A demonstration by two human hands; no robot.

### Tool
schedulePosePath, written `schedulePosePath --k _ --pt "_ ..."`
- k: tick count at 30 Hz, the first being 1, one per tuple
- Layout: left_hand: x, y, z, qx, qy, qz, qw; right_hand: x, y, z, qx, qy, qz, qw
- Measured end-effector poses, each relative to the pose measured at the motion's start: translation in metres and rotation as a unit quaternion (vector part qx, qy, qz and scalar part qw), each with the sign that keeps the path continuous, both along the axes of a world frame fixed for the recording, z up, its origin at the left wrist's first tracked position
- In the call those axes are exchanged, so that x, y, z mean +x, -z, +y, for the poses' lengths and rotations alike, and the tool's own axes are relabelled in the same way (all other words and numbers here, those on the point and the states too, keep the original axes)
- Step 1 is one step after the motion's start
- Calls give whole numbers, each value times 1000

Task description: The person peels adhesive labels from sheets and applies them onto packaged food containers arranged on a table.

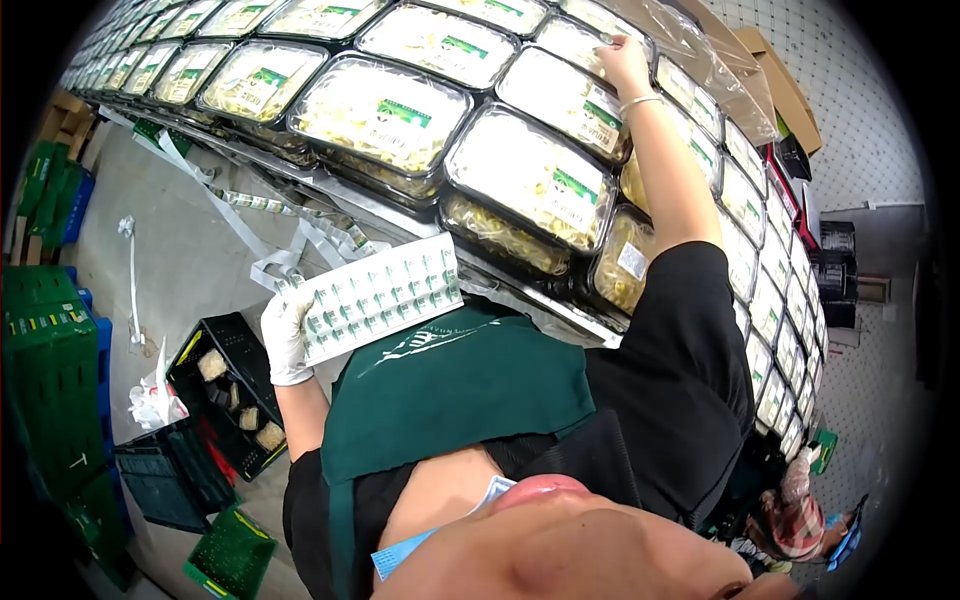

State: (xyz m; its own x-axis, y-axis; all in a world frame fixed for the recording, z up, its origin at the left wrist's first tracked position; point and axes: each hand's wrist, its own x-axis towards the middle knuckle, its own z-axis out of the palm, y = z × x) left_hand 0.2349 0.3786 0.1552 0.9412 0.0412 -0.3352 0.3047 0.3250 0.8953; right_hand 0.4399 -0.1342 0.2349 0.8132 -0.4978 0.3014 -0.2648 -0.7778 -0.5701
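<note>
My left hand [287,335], in a white glove, grips the end of a white sheet of small green-printed labels [385,297]. The sheet is held out flat in front of my green apron [465,385]. My right hand [626,68], bare with a bracelet at the wrist, reaches over the stacks to a clear-lidded food tray [572,48]. Its fingers are drawn together at the lid, and anything between them is too small to make out. Nearer me sit more black trays of pale yellowish food, including a labelled tray [530,175] and another labelled tray [385,110].
Packed trays spread far left and right. White backing strips [300,245] trail below the metal edge. On the floor stand a black crate [230,390] with several small packs, green crates [50,370] and a green bin [230,555]. Another person [795,515] is at lower right.
</note>
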Motion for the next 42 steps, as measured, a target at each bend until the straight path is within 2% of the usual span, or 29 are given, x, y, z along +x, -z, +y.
schedulePosePath --k 1,4,6,8,10,12,14,15,17,18,20,21,23,24,26,27,28,29,30,31,32,33,34,35,36,38,39,40,42 --pt "1 1 -1 2 -4 0 1000 2 -2 10 -76 30 19 997" --pt "2 4 -2 31 -21 -6 999 5 3 4 -177 -21 124 976" --pt "1 3 -6 35 -42 5 999 -6 -15 -1 -241 32 191 951" --pt "0 -1 -10 30 -51 4 998 0 -17 -32 -257 67 225 938" --pt "-3 -1 -13 22 -70 -3 997 18 -16 -61 -169 81 170 967" --pt "-7 -12 -21 19 -70 10 997 64 5 -105 7 21 83 996" --pt "-17 -9 -19 33 -84 9 996 81 -2 -89 78 17 80 994" --pt "-23 -10 -20 41 -94 10 995 86 -2 -80 80 9 82 993" --pt "-36 -15 -23 55 -112 5 992 89 -2 -62 -154 46 118 980" --pt "-42 -20 -26 71 -123 -4 990 88 -5 -58 -152 38 118 981" --pt "-54 -18 -23 104 -140 -10 985 81 -14 -53 -179 98 189 960" --pt "-63 -17 -22 134 -148 -15 980 75 -20 -55 -158 135 205 957" --pt "-62 -36 -26 157 -102 -15 982 83 -16 -86 -108 136 217 961" --pt "-60 -45 -25 166 -77 -20 983 97 -7 -115 -101 97 274 951" --pt "-47 -82 -51 89 -5 -44 995 95 -14 -109 -78 45 142 986" --pt "-41 -92 -63 73 53 -90 992 77 -25 -74 -39 -70 30 996" --pt "-37 -93 -72 65 113 -128 983 54 -38 -26 39 -204 -28 978" --pt "-35 -97 -82 28 165 -158 973 13 -57 34 101 -346 -22 933" --pt "-34 -95 -88 111 199 -206 952 -38 -70 91 117 -479 -16 870" --pt "-39 -95 -95 89 201 -207 953 -94 -81 140 124 -540 47 831" --pt "-43 -92 -97 161 216 -198 943 -146 -84 175 49 -631 56 772" --pt "-56 -96 -101 93 210 -160 960 -197 -98 203 42 -631 114 766" --pt "-68 -99 -104 24 207 -122 970 -220 -89 219 2 -675 5 738" --pt "-77 -93 -101 38 209 -154 965 -237 -86 232 -95 -684 -61 720" --pt "-88 -89 -97 32 218 -157 963 -252 -80 240 -145 -662 -108 727" --pt "-104 -83 -89 187 206 -256 926 -278 -76 250 -233 -627 -118 734" --pt "-112 -80 -85 181 219 -261 922 -289 -70 253 -256 -612 -156 732" --pt "-121 -84 -84 187 220 -311 905 -301 -65 254 -231 -628 -144 729" --pt "-140 -74 -80 132 266 -276 914 -325 -62 251 -207 -617 -125 749"
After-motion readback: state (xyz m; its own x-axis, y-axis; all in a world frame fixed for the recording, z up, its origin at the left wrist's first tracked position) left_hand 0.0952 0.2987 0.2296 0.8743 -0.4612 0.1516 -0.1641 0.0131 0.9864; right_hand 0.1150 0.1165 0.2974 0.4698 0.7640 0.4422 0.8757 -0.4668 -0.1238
